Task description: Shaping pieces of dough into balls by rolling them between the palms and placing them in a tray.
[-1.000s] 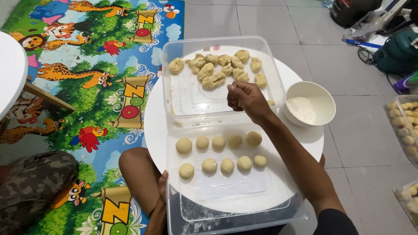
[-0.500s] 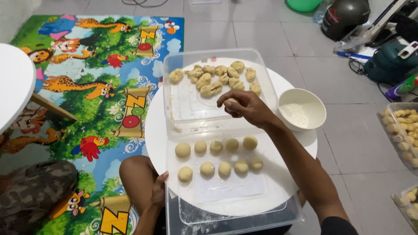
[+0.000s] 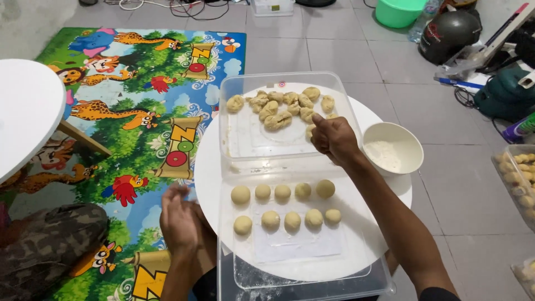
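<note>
My right hand [image 3: 334,139] reaches into the far clear plastic tray [image 3: 239,139], fingers closed around a rough dough piece at the edge of the pile of dough pieces [image 3: 278,106]. My left hand [image 3: 181,217] hovers at the left rim of the round white table [image 3: 209,167], fingers loosely apart and holding nothing. Between the hands lies the near clear tray [image 3: 295,251] with several smooth dough balls [image 3: 281,206] set in two rows.
A white bowl of flour [image 3: 393,149] stands right of my right hand. A colourful animal play mat [image 3: 134,128] covers the floor at left, beside another white table [image 3: 25,111]. More trays of dough [image 3: 518,173] sit at the right edge.
My right hand has moved further into the far tray to the dough pile. My left hand has come up from under the table's front edge to its left side.
</note>
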